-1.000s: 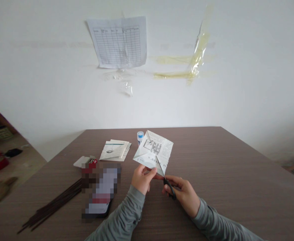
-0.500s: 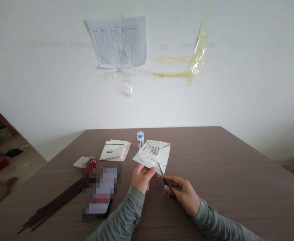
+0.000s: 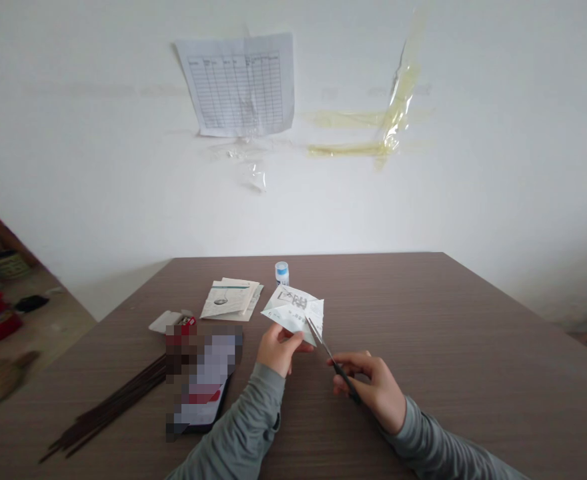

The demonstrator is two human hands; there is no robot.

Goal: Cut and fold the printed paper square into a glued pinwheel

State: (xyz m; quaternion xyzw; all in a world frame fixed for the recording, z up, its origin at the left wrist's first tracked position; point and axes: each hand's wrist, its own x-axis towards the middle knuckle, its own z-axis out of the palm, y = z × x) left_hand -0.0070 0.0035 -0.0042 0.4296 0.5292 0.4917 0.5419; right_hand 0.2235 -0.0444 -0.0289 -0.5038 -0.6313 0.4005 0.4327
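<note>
Grey cloth sleeves [image 3: 243,420], wrinkled, reach in over the tabletop [image 3: 473,367]: brown, fine wood grain, side edge slanting off well right of the right sleeve, so elbow room there. Left side's tighter: loose bundle of thin dark sticks [image 3: 111,407], then a black-edged phone [image 3: 213,380] just beside the left sleeve, part pixelated. Right hand [image 3: 368,381]: grip curled around the black handles of some scissors [image 3: 337,368], thin metal blades pointing up-left; can't tell how far they're parted. Left hand [image 3: 276,350]: grip closed, thumb on top, pinching the near edge of a folded printed paper [image 3: 293,308]. Paper's held tilted over mid-table, creased flaps, pointed corners; blades overlap its right corner from here. Small red-and-white box [image 3: 161,323], flap up, contents too small to ID. Beyond it, stacked folded papers [image 3: 228,299]. Upright blue-and-white bottle [image 3: 281,273] just past the held paper. Far edge meets white wall [image 3: 333,213]: crinkled grid sheet [image 3: 238,87], glossy yellowed tape [image 3: 396,117].
</note>
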